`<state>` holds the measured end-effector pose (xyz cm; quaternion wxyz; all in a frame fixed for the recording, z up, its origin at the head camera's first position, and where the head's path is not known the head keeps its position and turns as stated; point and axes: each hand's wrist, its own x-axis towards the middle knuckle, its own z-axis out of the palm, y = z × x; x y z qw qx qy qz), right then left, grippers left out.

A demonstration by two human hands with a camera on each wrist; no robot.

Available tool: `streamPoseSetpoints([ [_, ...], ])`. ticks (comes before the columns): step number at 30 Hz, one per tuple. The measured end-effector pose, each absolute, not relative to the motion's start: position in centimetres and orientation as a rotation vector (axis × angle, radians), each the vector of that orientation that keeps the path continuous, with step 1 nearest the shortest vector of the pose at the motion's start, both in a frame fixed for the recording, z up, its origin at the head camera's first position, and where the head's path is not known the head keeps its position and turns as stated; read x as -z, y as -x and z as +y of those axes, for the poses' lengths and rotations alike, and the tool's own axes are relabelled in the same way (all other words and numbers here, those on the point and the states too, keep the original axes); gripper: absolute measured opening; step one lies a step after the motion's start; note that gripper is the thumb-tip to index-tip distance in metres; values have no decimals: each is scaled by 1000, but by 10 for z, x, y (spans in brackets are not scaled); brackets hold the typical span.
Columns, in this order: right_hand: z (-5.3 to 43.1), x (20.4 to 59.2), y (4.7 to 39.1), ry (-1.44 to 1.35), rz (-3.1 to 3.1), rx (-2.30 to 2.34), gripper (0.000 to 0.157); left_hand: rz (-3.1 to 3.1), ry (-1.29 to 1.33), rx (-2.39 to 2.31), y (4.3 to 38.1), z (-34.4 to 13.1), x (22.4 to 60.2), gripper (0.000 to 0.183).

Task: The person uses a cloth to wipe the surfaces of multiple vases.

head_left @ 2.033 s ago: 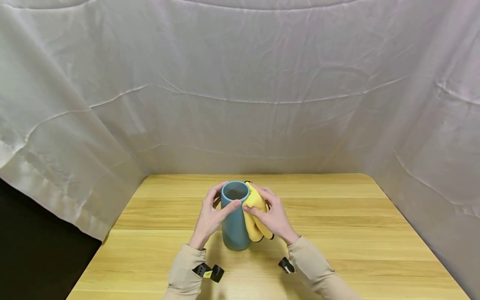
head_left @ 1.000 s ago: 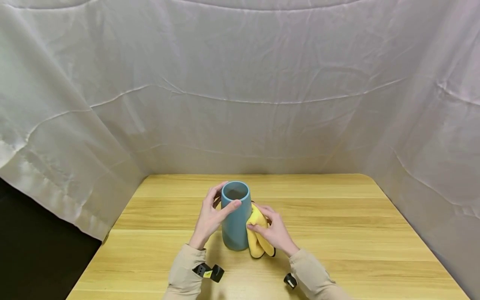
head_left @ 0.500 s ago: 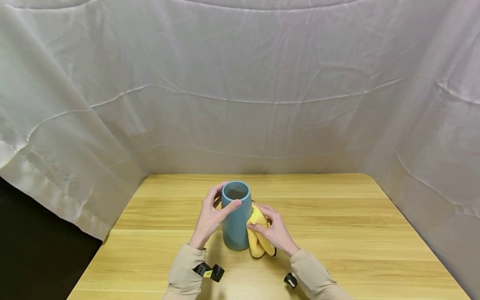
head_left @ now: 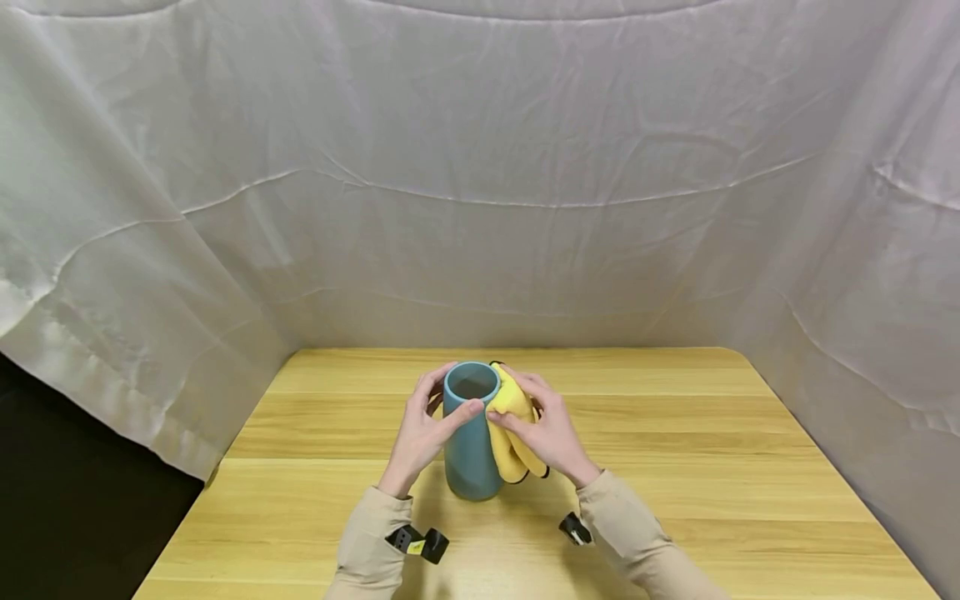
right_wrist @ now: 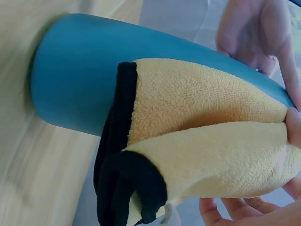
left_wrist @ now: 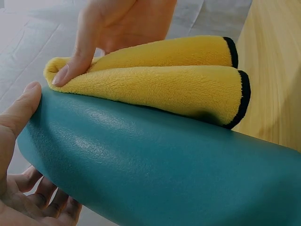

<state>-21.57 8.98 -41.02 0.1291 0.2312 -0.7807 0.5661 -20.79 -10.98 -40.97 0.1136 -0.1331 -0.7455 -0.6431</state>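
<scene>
A tall blue vase stands upright on the wooden table, its round mouth facing up. My left hand grips it near the rim, thumb across the front and fingers round the far left side. On the vase's right side, my right hand holds a folded yellow cloth with dark edging against the upper wall. In the left wrist view the right thumb presses into a fold of the yellow cloth, which lies along the vase. The right wrist view shows the cloth's dark-edged end hanging beside the vase's lower part.
The wooden table extends round the vase on all sides. Pale grey fabric hangs behind it and at both sides. A dark area lies past the table's left edge. Each sleeve carries a small black device at the wrist.
My right hand and the cloth went down the vase's right side, paused there, then came back up to near the rim. The left hand and the vase stayed in place.
</scene>
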Motion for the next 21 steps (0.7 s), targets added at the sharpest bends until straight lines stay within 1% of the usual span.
streamPoseSetpoints([
  [4,90,405,215,-662,-2288,-1659,62,-2187,396,1882,208,-110,410,61],
  [12,90,408,215,-680,-2273,-1648,61,-2179,399,1889,208,-110,410,61],
  [16,91,416,215,-669,-2281,-1649,61,-2184,390,1893,209,-110,410,61],
  [21,93,436,213,-629,-2312,-1654,61,-2180,390,1892,209,-110,412,61],
])
